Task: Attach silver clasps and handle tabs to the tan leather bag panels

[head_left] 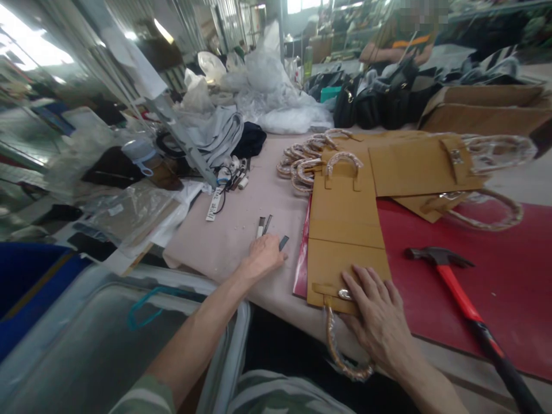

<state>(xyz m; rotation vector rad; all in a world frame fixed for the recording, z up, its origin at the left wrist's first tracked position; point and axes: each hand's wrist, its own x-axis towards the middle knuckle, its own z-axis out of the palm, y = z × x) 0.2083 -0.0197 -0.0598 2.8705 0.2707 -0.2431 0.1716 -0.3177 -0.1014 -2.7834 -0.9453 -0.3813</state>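
My left hand [265, 256] is on the table, its fingers closed around a small flat metal tool [283, 242] whose dark end pokes out. Two more slim metal tools [264, 225] lie just beyond its knuckles. My right hand [379, 310] holds the near end of a long tan bag panel [345, 253], fingers laid over the top and thumb at the lower edge. Beside those fingers is a shiny wrapped metal clasp [344, 294]. A plastic-wrapped handle [340, 359] hangs from this end past the table edge; another wrapped handle [345, 160] lies at the far end.
Under the panel is a red board [435, 293], with a red-handled hammer [459, 287] on its right. More tan panels [416, 164] with wrapped handles are stacked behind. A grey bin [129, 345] stands at the left. Plastic bags, black bags, a carton [487, 109] and another person are farther back.
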